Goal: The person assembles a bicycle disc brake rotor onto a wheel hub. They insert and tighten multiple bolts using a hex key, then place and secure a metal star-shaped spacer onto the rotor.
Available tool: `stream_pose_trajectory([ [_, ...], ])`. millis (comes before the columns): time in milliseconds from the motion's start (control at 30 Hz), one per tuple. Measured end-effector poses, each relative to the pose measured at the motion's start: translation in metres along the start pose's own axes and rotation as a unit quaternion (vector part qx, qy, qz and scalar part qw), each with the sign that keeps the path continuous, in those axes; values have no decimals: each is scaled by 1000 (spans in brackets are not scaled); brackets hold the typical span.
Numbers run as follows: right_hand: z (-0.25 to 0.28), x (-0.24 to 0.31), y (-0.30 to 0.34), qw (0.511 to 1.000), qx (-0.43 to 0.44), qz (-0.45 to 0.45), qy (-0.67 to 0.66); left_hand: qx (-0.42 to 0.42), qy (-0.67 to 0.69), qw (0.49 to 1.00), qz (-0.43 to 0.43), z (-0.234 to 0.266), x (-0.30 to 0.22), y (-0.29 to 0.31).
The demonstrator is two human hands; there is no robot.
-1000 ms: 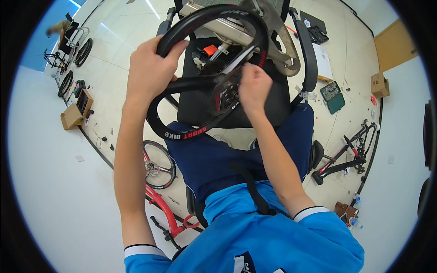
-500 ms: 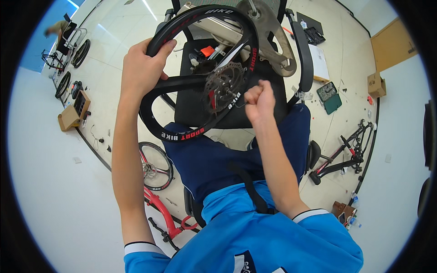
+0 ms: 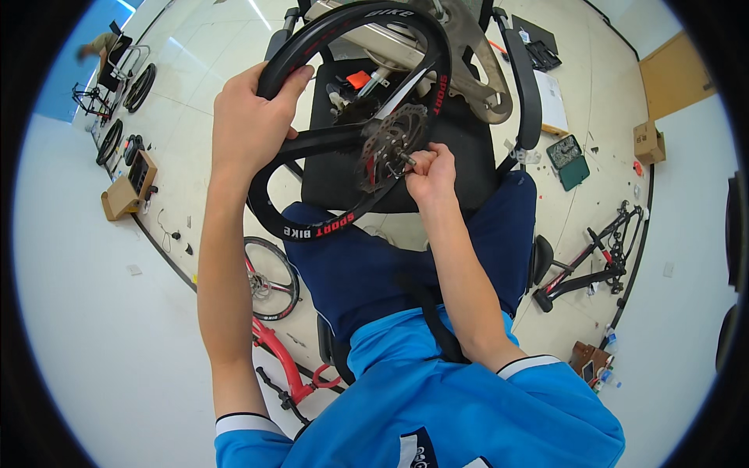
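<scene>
A black bicycle wheel (image 3: 326, 141) with broad spokes and red and white lettering stands tilted over the chair seat in front of me. My left hand (image 3: 253, 117) is closed around its tyre and rim on the left side. A perforated disc brake rotor (image 3: 399, 131) sits at the hub, its axle end (image 3: 407, 160) poking toward my right hand (image 3: 432, 173). That hand is closed by the rotor, pinching what looks like a thin bent hex key, mostly hidden by the fingers.
The black chair (image 3: 331, 187) carries a silver metal frame part (image 3: 367, 43) and an orange item (image 3: 359, 79). On the floor lie an open green case (image 3: 573, 173), a black bike frame (image 3: 581, 282), a red frame (image 3: 281, 355) and another wheel (image 3: 269, 308).
My right hand has moved left and slightly down, closer to the rotor's hub. The wheel has shifted a little right, with my left hand still gripping it.
</scene>
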State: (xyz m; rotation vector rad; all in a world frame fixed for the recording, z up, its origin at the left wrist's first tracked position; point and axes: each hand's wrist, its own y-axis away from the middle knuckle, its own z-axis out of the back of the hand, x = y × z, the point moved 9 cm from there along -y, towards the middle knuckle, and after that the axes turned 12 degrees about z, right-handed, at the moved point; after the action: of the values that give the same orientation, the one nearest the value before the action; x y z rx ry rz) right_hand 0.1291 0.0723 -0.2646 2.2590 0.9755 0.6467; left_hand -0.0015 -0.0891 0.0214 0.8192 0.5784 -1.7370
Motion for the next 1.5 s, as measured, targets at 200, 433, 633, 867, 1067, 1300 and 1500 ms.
stream_pose_trajectory([
  [200, 3, -2, -5, 1000, -7, -2, 9, -2, -14, 1000, 5, 1, 1, 0],
  [433, 5, -4, -17, 998, -16, -25, 50, -5, -16, 1000, -3, 1, -3, 7],
  [633, 8, 1, -11, 992, -70, 24, 99, -5, -11, 1000, -6, -1, -4, 9],
  [867, -45, 29, 24, 963, 60, 165, 203, -10, -1, 1000, -10, -1, -4, 14],
  [1067, -67, 36, 39, 932, 162, 203, 252, -6, -2, 1000, -11, -2, -4, 12],
  [1300, -31, 19, 14, 986, 126, -35, 106, -6, 23, 1000, -4, 0, -2, 15],
  [1500, -8, 12, 13, 988, 81, -134, 13, 2, 25, 999, -20, -5, -6, 19],
])
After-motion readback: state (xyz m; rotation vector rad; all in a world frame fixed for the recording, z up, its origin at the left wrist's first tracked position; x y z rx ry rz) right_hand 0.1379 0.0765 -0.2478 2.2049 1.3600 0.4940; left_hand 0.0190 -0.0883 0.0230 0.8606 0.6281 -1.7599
